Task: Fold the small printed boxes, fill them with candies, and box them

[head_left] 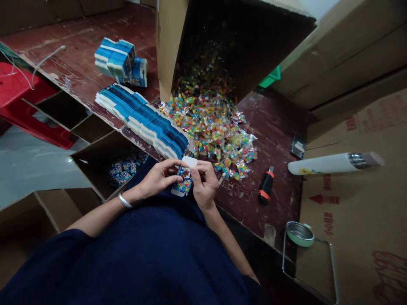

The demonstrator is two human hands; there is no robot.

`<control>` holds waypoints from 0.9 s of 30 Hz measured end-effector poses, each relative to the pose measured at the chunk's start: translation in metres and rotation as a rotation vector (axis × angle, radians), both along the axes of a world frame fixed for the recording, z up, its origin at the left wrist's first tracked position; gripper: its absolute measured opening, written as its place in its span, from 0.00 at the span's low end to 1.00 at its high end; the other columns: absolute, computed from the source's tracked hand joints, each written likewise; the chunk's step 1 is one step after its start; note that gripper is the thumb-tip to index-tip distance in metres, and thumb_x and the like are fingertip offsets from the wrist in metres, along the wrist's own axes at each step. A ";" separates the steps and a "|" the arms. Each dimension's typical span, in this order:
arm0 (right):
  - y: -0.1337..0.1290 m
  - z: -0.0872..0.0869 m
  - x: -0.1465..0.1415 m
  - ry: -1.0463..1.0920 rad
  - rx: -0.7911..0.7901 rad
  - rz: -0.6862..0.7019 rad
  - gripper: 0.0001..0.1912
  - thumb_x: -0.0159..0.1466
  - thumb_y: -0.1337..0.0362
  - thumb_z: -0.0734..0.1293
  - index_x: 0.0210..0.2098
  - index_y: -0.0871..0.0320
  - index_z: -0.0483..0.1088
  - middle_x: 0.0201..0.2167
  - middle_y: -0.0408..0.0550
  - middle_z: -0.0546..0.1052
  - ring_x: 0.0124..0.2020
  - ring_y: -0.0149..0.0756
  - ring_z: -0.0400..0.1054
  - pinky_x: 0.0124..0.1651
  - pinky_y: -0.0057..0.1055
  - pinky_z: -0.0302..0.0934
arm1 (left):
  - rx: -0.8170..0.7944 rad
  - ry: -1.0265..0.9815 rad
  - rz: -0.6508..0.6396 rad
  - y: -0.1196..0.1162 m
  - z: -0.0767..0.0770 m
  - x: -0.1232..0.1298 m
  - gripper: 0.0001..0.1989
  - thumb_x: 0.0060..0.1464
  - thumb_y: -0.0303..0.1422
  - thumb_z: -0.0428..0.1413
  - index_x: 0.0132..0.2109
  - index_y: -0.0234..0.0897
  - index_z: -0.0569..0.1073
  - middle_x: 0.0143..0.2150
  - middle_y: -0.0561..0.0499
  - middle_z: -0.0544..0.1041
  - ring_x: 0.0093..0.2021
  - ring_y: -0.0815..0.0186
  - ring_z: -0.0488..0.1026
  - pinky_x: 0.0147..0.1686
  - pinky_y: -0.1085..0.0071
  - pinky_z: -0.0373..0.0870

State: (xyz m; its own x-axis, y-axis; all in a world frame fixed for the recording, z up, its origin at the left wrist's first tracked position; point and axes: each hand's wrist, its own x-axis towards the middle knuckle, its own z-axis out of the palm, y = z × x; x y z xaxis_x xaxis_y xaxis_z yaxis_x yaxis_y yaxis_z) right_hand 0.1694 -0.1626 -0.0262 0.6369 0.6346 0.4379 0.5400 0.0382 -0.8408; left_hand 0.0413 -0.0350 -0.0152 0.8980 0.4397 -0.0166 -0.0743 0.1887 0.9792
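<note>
Both hands hold one small printed blue candy box [186,183] close to my body, above the table's near edge. My left hand [162,177] grips its left side, thumb on the printed face. My right hand [204,183] pinches it at the upper right, by a raised white flap. Another pale flap shows at the box's lower end. Just beyond lies a long row of flat blue-and-white cartons [143,118]. To the right of that row, a heap of clear candy packets [219,131] with colourful pieces spills out of a large cardboard box [168,46].
A black-and-orange utility knife [266,186] lies on the dark red table [251,203]. Bundled cartons [116,57] stand farther back. Below left, an open box contains several finished-looking blue boxes [124,169]. A red stool [34,101] is at left; a white bottle [330,163] lies at right.
</note>
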 end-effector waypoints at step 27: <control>0.014 0.033 0.023 0.438 -0.182 0.211 0.13 0.60 0.54 0.76 0.28 0.55 0.74 0.30 0.44 0.78 0.32 0.34 0.71 0.35 0.31 0.67 | 0.104 0.043 -0.002 0.001 0.011 -0.008 0.25 0.57 0.25 0.60 0.62 0.39 0.70 0.50 0.45 0.79 0.45 0.63 0.80 0.49 0.65 0.78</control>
